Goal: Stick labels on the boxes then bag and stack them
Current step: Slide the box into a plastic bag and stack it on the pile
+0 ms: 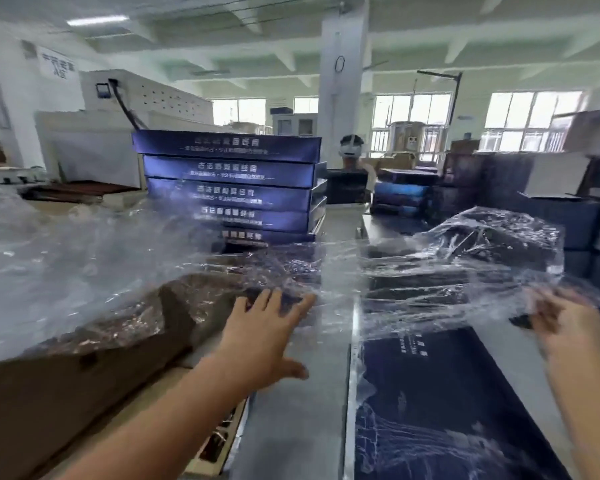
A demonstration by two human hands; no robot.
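A clear plastic bag (430, 268) stretches across the middle of the view, crumpled and blurred. My right hand (565, 320) pinches its right end, fingers curled into the film. Reaching forward with spread straight fingers, my left hand (267, 327) has its fingertips at the bag's left part, holding nothing. Under the bag, at lower right, lies a flat dark blue box (440, 417) with a white drawing on its lid. A stack of several blue boxes (229, 188) with white lettering stands further back on the table.
A pile of clear plastic bags (49, 258) covers a brown carton (66, 386) at left. The grey table (298, 431) runs between carton and box. Dark boxes (499, 188) crowd the right. A person (352, 150) wearing a headset stands behind the stack, by a white pillar (343, 81).
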